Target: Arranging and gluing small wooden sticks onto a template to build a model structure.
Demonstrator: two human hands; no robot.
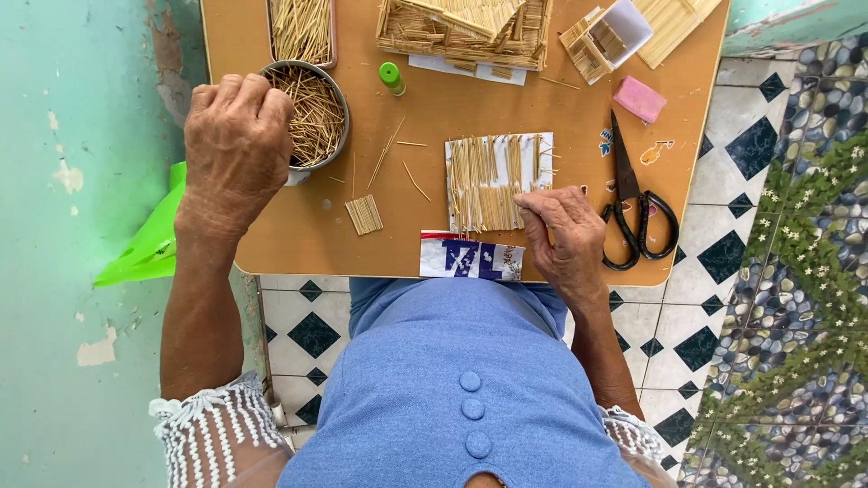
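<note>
L hand (237, 136) rests curled over rim of a round metal bowl (336, 136) full of thin sticks (316, 117), at table's (271, 244) left side; can't tell if it pinches any. R hand (565, 237) w/ fingertips pressed together on lower right corner of a white card (493, 181) covered in glued sticks, mid-table near front edge. Black scissors (637, 212) just right of R hand. Green-capped glue bottle (391, 78) btw bowl & card. Small stick bundle (364, 214) left of card.
</note>
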